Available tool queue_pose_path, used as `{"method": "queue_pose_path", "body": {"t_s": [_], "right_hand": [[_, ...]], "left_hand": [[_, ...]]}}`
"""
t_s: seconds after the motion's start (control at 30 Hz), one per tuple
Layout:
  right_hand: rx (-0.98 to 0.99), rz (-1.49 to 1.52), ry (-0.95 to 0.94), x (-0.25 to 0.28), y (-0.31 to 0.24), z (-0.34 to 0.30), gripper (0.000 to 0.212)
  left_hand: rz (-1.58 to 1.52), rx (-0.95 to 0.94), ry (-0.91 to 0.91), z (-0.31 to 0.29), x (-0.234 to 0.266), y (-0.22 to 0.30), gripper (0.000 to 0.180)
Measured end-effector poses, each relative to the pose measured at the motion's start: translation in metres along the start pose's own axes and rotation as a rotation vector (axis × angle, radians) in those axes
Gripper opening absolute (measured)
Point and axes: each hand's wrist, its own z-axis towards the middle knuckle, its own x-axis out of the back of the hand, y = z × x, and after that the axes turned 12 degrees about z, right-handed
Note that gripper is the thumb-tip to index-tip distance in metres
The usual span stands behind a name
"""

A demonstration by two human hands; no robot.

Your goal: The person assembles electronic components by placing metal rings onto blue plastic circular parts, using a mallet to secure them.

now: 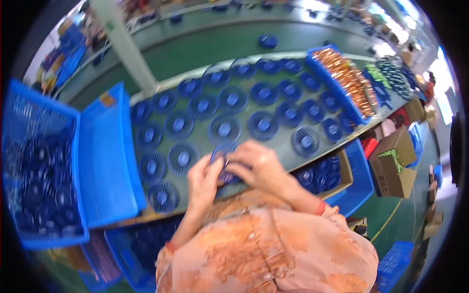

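The left hand [202, 179] and right hand [261, 165] are pinching, fingers nearly together, a round blue piece [227, 177] lying between them over the near side of the counter [283, 152].

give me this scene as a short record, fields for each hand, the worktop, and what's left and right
left hand: the left hand holds a blue plastic part, partly hidden by fingers
right hand: the right hand holds the same part
worktop: green tabletop with many round ribbed blue plastic discs
left side: perforated blue crate of blue round parts, beside a plain blue tray
right side: blue bin of shiny copper-coloured pieces; open cardboard carton with bright green material
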Motion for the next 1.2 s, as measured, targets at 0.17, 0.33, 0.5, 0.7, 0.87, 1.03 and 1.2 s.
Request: {"method": "queue_pose_path", "body": {"t_s": [0.17, 0.33, 0.5, 0.7, 0.87, 1.03, 1.2], "right_hand": [[0.194, 0.080, -0.083, -0.004, 0.002, -0.010, 0.026], [0.266, 0.140, -0.181, 0.009, -0.008, -0.012, 0.021], [0.272, 0.059, 0.095, 0.016, 0.002, -0.019, 0.038], [-0.084, -0.153, 0.432, 0.050, 0.017, -0.071, 0.039], [-0.268, -0.637, 0.440, 0.080, 0.055, -0.108, 0.044], [-0.332, -0.690, 0.475, 0.082, 0.069, -0.118, 0.038], [-0.327, -0.667, 0.480, 0.090, 0.070, -0.119, 0.037]], "left_hand": [[-0.050, 0.035, -0.122, -0.010, 0.020, -0.003, 0.026], [-0.083, 0.081, -0.308, -0.009, 0.025, 0.010, 0.022], [-0.028, -0.085, -0.273, 0.000, 0.008, 0.012, 0.032], [0.111, -0.232, -0.188, -0.007, -0.016, 0.021, 0.027], [0.589, -0.625, -0.156, -0.002, -0.065, 0.022, 0.028], [1.038, -1.144, -0.202, 0.028, -0.097, -0.004, 0.037], [1.164, -1.039, -0.306, 0.033, -0.115, -0.018, 0.043]]}}
